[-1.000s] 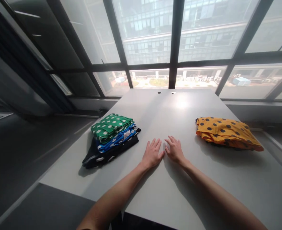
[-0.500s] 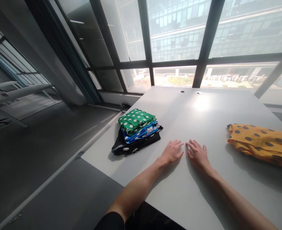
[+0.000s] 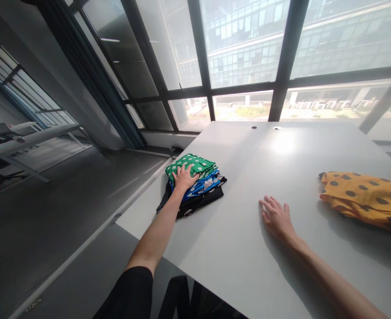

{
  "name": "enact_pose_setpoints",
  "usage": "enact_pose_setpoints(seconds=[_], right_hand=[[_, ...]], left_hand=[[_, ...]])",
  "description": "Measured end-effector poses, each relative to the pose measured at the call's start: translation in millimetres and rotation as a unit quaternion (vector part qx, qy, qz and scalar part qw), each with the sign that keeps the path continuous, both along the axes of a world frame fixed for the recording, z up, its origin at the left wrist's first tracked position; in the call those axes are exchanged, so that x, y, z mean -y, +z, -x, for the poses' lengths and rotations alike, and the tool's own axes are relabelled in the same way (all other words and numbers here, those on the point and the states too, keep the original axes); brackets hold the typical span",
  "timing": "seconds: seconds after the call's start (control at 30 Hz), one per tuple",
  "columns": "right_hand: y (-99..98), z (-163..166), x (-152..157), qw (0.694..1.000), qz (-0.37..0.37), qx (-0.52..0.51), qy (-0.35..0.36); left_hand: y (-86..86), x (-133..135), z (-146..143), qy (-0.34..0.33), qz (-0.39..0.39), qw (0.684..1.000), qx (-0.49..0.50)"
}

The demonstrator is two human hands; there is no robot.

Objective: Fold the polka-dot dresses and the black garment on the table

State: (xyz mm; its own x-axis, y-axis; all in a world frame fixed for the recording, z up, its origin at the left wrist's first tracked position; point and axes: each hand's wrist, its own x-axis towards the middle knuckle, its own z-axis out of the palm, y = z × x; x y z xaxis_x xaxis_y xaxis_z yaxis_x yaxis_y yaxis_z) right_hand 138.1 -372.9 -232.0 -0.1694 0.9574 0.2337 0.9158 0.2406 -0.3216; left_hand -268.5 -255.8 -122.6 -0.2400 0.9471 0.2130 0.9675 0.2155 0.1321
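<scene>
My left hand (image 3: 183, 178) lies with fingers spread on a folded green cloth with white dots (image 3: 200, 164), the top of a small stack. Beneath it is a folded blue cloth with pale dots (image 3: 200, 188), and at the bottom a black cloth with white dots (image 3: 203, 200). My left hand and forearm hide part of the stack's front. My right hand (image 3: 276, 216) rests open on the white table (image 3: 235, 248), holding nothing. To its right, apart from it, lies a folded yellow-orange cloth with dark dots (image 3: 364, 195), cut off by the view's edge.
Two round cable holes are set in the tabletop's far end, one being the dark-centred hole (image 3: 254, 127). Large windows (image 3: 245, 48) stand behind the table. On the left are a dark curtain (image 3: 98, 84) and, farther off, another desk (image 3: 32, 139).
My left hand has moved left and forward from the bare tabletop onto the green cloth. My right hand has stayed on the table. The camera view has shifted slightly.
</scene>
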Motion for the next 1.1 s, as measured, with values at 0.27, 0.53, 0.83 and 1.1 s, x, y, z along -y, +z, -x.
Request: enact_pose_setpoints(seconds=[0.27, 0.53, 0.83, 1.1], right_hand=[[-2.7, -1, -1, 1.000, 0.001, -0.010, 0.004], [-0.5, -1, 0, 1.000, 0.003, -0.011, 0.004], [-1.6, -2, -1, 1.000, 0.004, -0.013, 0.005], [-1.9, -1, -1, 1.000, 0.004, -0.010, 0.004]], left_hand=[[-5.2, 3, 12, -0.053, 0.075, 0.995, -0.035], [14.4, 2, 17, -0.060, 0.047, 0.995, -0.058], [16.1, 11, 21, -0.165, 0.094, 0.979, -0.070], [25.4, 8, 21, -0.138, 0.077, 0.984, -0.087]])
